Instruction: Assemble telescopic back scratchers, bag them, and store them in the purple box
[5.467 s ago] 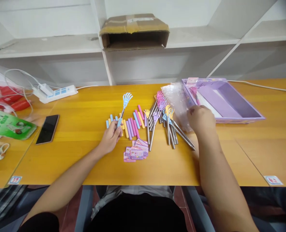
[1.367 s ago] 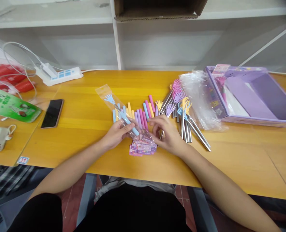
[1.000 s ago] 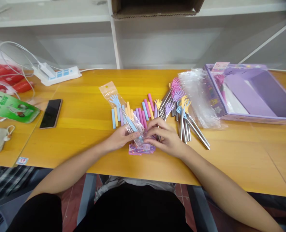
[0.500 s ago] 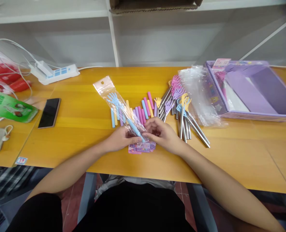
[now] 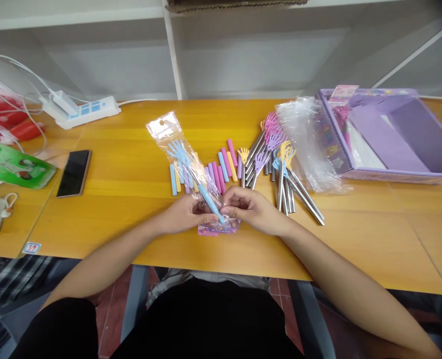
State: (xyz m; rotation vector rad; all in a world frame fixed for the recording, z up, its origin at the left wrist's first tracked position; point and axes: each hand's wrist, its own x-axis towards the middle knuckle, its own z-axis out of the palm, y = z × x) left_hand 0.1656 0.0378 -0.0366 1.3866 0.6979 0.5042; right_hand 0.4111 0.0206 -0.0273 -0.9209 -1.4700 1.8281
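Note:
Both hands meet at the near middle of the yellow table (image 5: 131, 219). My left hand (image 5: 185, 214) and my right hand (image 5: 252, 209) pinch the lower end of a clear plastic bag (image 5: 168, 132) that holds a blue hand-shaped back scratcher (image 5: 191, 172). Its blue handle lies between my fingertips. Under the hands lies a small stack of pink cards (image 5: 215, 229). Just beyond are loose coloured grip sleeves (image 5: 224, 167) and a pile of metal scratchers (image 5: 280, 169) with coloured heads.
A heap of empty clear bags (image 5: 306, 139) and a purple box (image 5: 392, 144) stand at the right. A black phone (image 5: 73, 172), a white power strip (image 5: 80, 107), a green packet (image 5: 15, 167) and red items lie at the left. White shelving runs behind.
The blue scratcher went from bare in my left hand into the clear bag. Over the last second both hands slid to the bag's lower end and closed on it.

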